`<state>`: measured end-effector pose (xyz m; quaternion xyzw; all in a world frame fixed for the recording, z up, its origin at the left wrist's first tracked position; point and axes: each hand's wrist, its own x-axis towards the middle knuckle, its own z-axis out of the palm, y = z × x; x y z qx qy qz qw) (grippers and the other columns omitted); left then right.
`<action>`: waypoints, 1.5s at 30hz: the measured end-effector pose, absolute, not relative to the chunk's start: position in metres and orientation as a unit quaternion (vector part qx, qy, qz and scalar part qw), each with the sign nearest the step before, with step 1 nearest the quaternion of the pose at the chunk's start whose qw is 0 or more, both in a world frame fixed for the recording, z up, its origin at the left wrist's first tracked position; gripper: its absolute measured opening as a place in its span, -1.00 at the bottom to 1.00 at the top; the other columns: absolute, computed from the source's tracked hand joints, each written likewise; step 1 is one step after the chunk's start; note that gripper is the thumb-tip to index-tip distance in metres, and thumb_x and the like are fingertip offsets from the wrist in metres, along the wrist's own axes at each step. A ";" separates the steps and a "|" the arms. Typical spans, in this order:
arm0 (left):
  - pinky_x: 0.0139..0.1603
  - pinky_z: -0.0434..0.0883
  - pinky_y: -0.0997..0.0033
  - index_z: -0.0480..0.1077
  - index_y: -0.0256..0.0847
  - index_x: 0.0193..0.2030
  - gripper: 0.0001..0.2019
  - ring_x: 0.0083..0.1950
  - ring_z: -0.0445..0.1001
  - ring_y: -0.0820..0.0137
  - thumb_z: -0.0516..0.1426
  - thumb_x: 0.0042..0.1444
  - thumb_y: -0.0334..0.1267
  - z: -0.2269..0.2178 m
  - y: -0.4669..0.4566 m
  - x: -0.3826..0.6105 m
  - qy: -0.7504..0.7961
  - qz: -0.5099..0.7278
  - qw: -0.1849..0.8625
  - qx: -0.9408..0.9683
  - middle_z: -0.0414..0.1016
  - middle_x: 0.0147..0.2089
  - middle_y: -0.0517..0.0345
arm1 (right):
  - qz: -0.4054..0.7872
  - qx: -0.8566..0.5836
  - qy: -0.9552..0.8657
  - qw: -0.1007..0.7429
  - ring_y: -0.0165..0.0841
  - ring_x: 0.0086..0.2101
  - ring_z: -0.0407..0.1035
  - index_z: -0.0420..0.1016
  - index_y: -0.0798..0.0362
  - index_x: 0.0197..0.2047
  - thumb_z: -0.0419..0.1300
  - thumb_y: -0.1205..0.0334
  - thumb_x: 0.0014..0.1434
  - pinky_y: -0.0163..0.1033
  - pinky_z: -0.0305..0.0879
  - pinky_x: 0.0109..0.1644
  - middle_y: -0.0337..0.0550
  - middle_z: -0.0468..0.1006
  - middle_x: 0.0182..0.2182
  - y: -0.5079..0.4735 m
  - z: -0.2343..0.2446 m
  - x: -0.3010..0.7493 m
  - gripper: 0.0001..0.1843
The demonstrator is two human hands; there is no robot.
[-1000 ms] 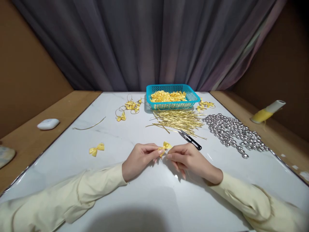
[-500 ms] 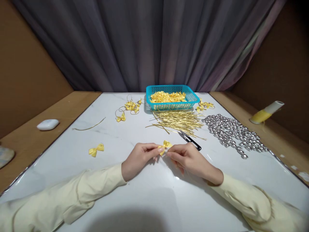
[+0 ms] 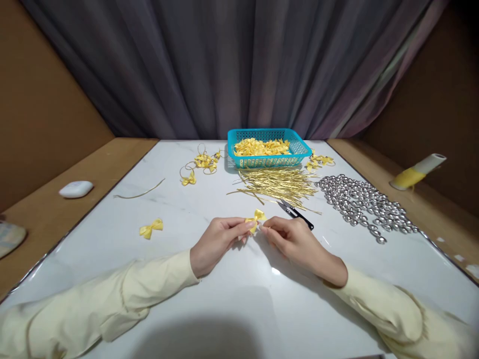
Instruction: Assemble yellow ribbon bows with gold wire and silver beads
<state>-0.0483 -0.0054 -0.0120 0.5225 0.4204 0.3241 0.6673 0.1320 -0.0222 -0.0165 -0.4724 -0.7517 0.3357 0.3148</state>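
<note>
One yellow bow is pinched in the left hand; at its right, the right hand closes its fingertips, on what I cannot tell.

There is one held yellow bow, one loose bow, one blue basket, one pair of snips, one stray gold cord, one spool and one white rounded object; the basketed bows, piled gold cords and silver beads are too crowded to count.
</note>
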 end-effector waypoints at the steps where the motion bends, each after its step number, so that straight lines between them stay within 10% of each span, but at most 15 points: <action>1: -0.45 0.08 0.48 0.39 -0.35 -0.45 -0.76 -0.47 0.10 0.53 0.12 0.05 -0.17 -0.012 -0.005 -0.049 0.425 0.322 0.657 0.534 0.18 -0.54 0.24 | 0.320 -0.473 -0.760 0.311 -0.52 -0.68 0.12 0.37 0.09 -0.48 0.00 0.23 0.19 -0.40 0.03 -0.53 -0.35 0.26 -0.73 -0.022 -0.017 0.134 -0.75; 45: -0.25 0.36 0.48 0.36 -0.18 -0.02 -0.67 -0.24 0.40 0.42 0.00 0.10 -0.52 -0.021 -0.019 -0.061 0.262 0.385 0.211 0.860 0.40 -0.24 0.02 | 0.271 -0.362 -0.810 0.374 -0.49 -0.59 0.16 0.22 0.07 -0.53 -0.05 0.43 0.12 -0.40 0.07 -0.48 -0.27 0.31 -0.62 -0.024 -0.024 0.131 -0.78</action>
